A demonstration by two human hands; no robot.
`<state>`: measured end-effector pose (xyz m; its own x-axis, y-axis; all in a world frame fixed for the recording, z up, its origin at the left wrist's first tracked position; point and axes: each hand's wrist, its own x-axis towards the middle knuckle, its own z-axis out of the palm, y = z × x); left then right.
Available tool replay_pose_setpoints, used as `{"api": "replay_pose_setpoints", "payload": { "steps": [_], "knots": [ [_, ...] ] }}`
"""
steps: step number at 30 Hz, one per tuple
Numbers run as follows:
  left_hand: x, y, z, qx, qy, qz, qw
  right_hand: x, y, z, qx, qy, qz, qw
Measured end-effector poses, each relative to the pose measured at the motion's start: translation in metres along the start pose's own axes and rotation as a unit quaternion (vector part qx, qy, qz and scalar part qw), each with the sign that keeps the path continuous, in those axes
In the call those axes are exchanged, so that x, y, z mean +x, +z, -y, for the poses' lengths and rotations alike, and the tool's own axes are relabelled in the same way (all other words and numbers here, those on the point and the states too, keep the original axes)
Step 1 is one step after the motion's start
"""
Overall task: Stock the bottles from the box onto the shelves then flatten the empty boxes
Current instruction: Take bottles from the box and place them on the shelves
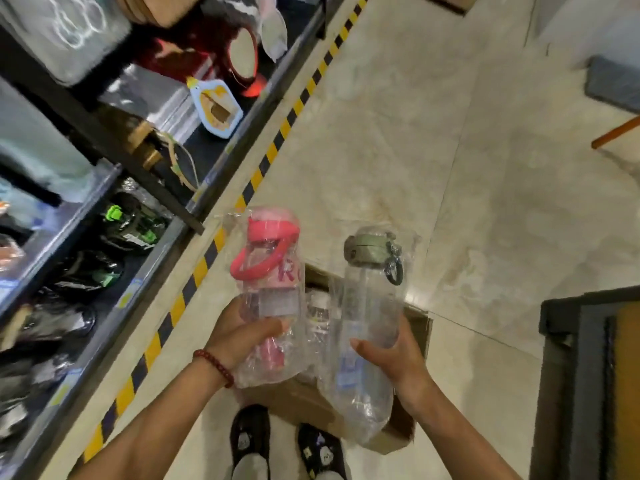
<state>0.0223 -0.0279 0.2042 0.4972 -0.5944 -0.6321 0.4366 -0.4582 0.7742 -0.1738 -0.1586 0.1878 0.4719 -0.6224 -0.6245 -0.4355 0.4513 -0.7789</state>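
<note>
The fingers of the left hand curl round the lower body of a pink-lidded bottle, thumb across the front, gripping it through its clear plastic wrap. A red bead bracelet circles that wrist. The bottle stands nearly upright, lid away from the person, its pink carry loop hanging on the left side.

Far left, dark metal shelves run diagonally; the lower tier holds wrapped bottles with green lids lying packed together, though blur hides their detail. Higher up sit a pale blue packet and a red round item. A yellow-and-black striped tape line borders the shelf foot on the tiled floor.

Between the two hands, below them, an open cardboard box rests on the floor with more wrapped bottles inside. Two dark patterned shoes show near its closer edge.

The right hand grips a grey-green-lidded bottle, thumb on the near side and the other digits wrapped behind it; it is also bagged in clear plastic, held above the box and tilted slightly left at its foot. A dark clip hangs from its lid. The two bottles are near each other but apart.

At the far right edge stands a dark-framed piece of furniture.
</note>
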Motion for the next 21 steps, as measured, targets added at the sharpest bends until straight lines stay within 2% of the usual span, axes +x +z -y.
{"api": "replay_pose_setpoints", "payload": {
  "steps": [3,7,12,21],
  "knots": [
    [-0.037,-0.015,-0.032,-0.038,0.037,-0.022,0.998,-0.017,0.006,0.052,-0.034,-0.046,0.035,0.998],
    [-0.093,-0.043,-0.071,-0.054,0.087,-0.052,0.993,-0.045,0.03,0.123,-0.054,-0.089,0.121,0.987],
    [-0.176,-0.098,-0.095,-0.122,0.122,-0.159,0.972,-0.08,0.101,0.183,-0.089,-0.135,0.209,0.965],
    [-0.356,-0.189,-0.073,-0.208,0.178,-0.354,0.894,-0.181,0.249,0.217,-0.141,-0.149,0.452,0.868]
  ]
}}
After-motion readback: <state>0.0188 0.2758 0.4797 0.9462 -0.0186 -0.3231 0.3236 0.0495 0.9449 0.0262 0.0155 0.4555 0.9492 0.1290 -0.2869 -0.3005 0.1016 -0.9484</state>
